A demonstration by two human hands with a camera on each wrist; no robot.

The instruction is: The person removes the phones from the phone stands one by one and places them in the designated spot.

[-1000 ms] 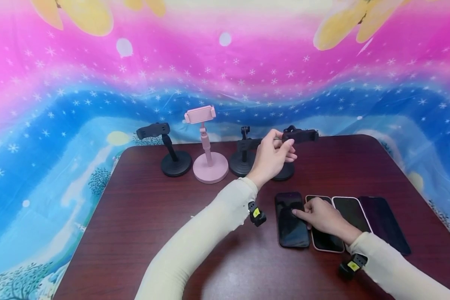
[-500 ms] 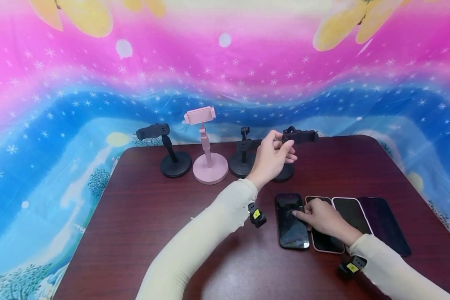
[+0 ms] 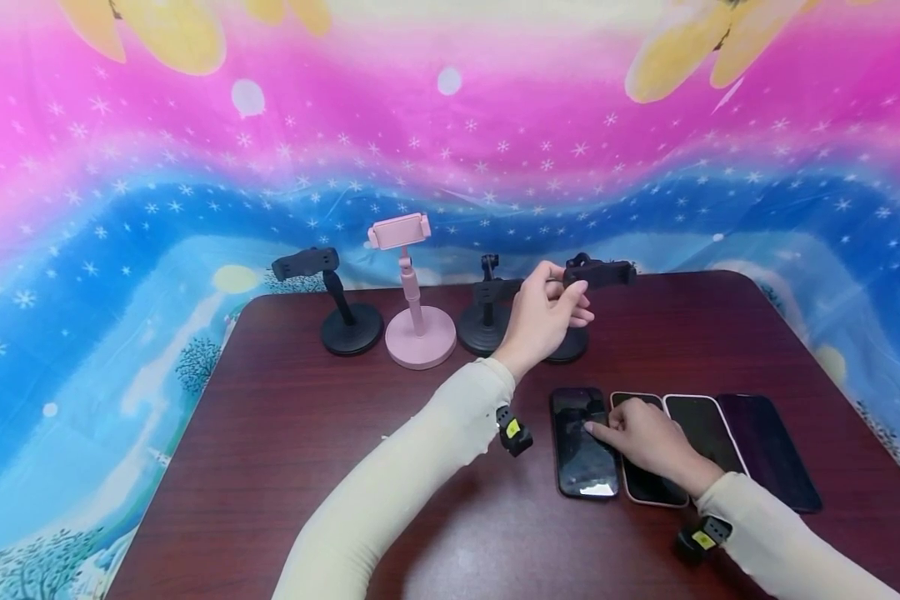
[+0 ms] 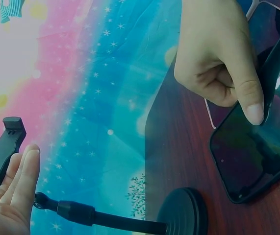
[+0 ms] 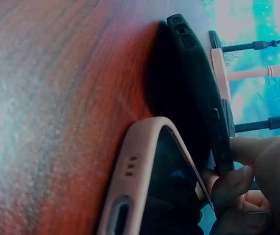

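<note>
My left hand [image 3: 543, 312] pinches the black clamp [image 3: 607, 273] at the top of the rightmost phone stand, whose round base [image 3: 567, 346] is partly hidden by the hand. Lower right, my right hand [image 3: 648, 437] grips a black phone [image 3: 581, 467] by its right edge. The thumb lies on its screen and curled fingers are under the edge. In the right wrist view the phone [image 5: 203, 88] is tilted, this edge raised above the table. Right beside it, partly beneath my hand, lies a phone with a pinkish frame [image 3: 654, 490].
Another black stand [image 3: 483, 329], a pink stand [image 3: 420, 337] and a black stand [image 3: 352, 329] line the back of the dark wooden table [image 3: 270, 467]. A white-framed phone [image 3: 701, 421] and a dark phone [image 3: 772, 454] lie at the right. A patterned cloth [image 3: 450, 150] hangs behind.
Both hands keep their places and holds. Only the bright reflection on the lower part of the black phone's screen has grown.
</note>
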